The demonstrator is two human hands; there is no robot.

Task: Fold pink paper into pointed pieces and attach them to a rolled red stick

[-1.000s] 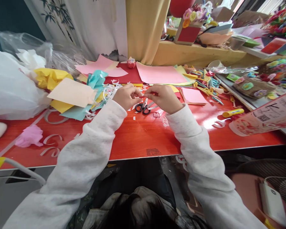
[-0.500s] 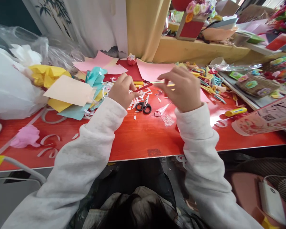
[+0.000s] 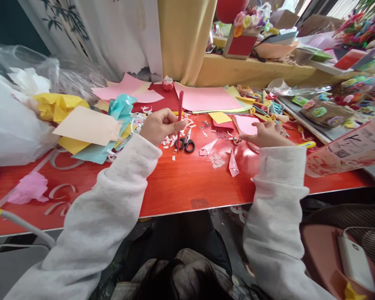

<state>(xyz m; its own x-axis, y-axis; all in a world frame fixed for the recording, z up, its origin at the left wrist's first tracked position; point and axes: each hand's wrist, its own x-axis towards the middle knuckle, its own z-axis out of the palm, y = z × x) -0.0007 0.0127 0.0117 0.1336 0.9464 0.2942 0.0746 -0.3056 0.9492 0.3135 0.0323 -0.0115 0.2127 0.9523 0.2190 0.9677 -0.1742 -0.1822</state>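
Between the thumb and fingers of my left hand (image 3: 163,127) a thin red stick (image 3: 180,104) stands nearly upright. Black-handled scissors (image 3: 189,145) lie just below it on the red table (image 3: 175,187). My right hand (image 3: 267,134) is spread low over the table, palm down, holding nothing that I can see. Its fingertips are at a pink square of paper (image 3: 244,123) and a small shiny ring-like object (image 3: 236,141); whether they touch is unclear. Folded pink paper pieces (image 3: 233,166) lie nearer to me. A yellow paper square (image 3: 219,117) rests on red paper.
Crumpled paper and a plastic bag (image 3: 15,121) crowd the left side. Pink sheets (image 3: 206,96) lie at the back, with white paper scraps around the scissors. At right are a patterned cup (image 3: 346,143), a yellow tube (image 3: 306,144) and a craft-flower board (image 3: 318,110).
My left hand has turned the red stick from slanting to upright. My right hand has left the stick's end and moved right and down to the pink paper, uncovering the paper squares.
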